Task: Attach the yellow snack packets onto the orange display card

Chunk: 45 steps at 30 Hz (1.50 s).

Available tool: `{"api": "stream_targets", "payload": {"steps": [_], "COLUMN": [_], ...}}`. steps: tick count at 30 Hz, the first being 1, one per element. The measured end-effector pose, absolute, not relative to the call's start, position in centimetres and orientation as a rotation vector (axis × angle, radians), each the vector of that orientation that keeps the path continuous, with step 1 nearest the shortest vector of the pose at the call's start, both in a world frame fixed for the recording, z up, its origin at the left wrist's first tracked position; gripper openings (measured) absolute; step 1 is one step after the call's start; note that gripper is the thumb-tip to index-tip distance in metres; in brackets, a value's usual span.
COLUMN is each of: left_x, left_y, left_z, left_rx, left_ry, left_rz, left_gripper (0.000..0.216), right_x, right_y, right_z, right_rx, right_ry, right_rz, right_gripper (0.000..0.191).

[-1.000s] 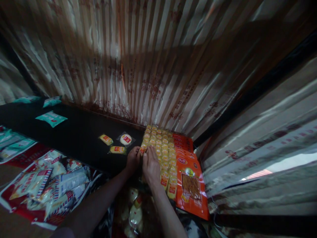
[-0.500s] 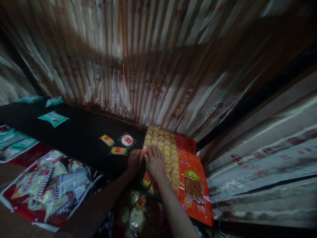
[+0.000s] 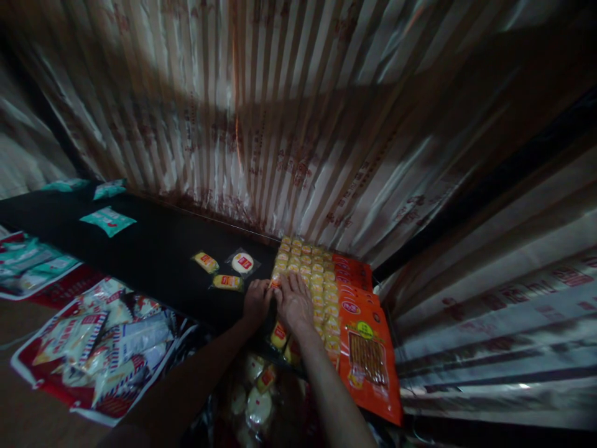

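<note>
My left hand (image 3: 255,302) and my right hand (image 3: 293,300) rest side by side on the near left edge of a block of small yellow snack packets (image 3: 311,274) laid in rows on a black shelf (image 3: 140,255). The right hand lies flat over the packets with its fingers stretched forward. The left hand is curled at the block's left edge, fingertips touching a packet. Orange snack bags (image 3: 366,348) overlap in a row just right of the yellow block.
Three loose small packets (image 3: 227,269) lie on the shelf left of my hands. Teal packets (image 3: 108,219) sit far left. An open bag of striped packets (image 3: 93,345) lies below the shelf, with more yellow packets (image 3: 256,398) under my arms. A striped plastic curtain (image 3: 280,124) backs the shelf.
Both hands slid slightly forward along the yellow rows; the camera shifted a little. The packets near my wrists now show below the right hand.
</note>
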State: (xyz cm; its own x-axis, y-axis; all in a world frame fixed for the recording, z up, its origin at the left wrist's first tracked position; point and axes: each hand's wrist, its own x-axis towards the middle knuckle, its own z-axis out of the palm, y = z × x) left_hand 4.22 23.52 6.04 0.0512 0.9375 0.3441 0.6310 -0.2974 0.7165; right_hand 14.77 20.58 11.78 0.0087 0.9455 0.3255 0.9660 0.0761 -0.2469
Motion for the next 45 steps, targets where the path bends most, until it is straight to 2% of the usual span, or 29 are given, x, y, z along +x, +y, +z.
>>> {"api": "stream_targets", "payload": {"steps": [20, 27, 39, 45], "left_x": [3.1, 2.1, -0.8, -2.1], "left_y": [21.0, 19.0, 10.6, 5.8], "left_z": [5.3, 5.1, 3.0, 0.6], "left_rx": [1.925, 1.915, 2.221, 2.307], "left_ry": [1.495, 1.496, 1.249, 1.210], "left_rz": [1.223, 1.162, 1.099, 0.993], "left_gripper": [0.032, 0.038, 0.042, 0.047], "right_x": [12.8, 10.4, 9.2, 9.1], "right_y": [16.0, 11.4, 2.8, 0.8], "right_z": [11.8, 10.4, 3.8, -1.0], "right_rx": [-1.649, -1.464, -1.440, -1.767], "right_ry": [-1.799, -1.741, -1.683, -1.509], "right_rz": [-0.067, -0.012, 0.146, 0.342], "right_gripper": [0.045, 0.038, 0.036, 0.036]}}
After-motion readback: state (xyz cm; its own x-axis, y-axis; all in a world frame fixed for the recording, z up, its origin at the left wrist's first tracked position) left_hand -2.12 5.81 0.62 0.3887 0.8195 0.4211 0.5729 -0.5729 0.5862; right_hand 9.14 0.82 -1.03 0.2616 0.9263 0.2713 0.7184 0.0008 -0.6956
